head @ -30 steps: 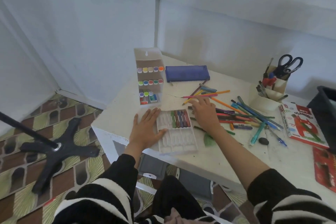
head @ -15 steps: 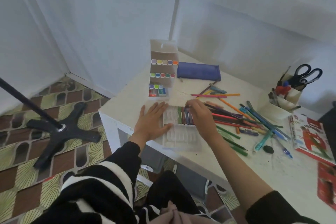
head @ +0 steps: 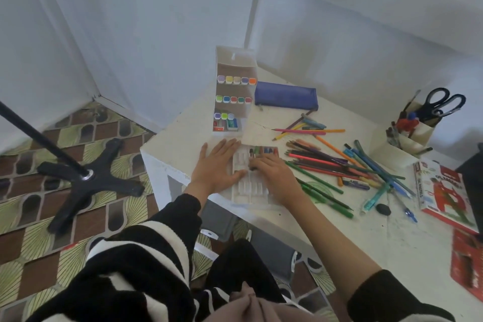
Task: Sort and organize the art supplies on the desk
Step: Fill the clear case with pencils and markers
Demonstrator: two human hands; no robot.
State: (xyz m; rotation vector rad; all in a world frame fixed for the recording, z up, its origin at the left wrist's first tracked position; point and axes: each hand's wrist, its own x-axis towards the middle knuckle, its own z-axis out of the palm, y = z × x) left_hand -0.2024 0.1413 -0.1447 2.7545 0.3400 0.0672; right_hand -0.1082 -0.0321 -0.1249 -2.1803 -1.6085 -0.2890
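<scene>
White walls (head: 156, 34), patterned tile floor (head: 39, 238)

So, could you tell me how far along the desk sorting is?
Done: a few crayons sit in the far row of the white tray; markers stand in their box. In hand: the left hand steadies the tray while the right hand seems to pinch a dark crayon over it. Left: most tray slots are bare, and loose pencils litter the desk.

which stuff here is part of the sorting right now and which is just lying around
In the job:
left hand, flat on the tray
right hand, at the crayons
pencils, loose, likely next

Lying about:
pencil case
scissors, already in the holder
book
stand, on the floor
</scene>
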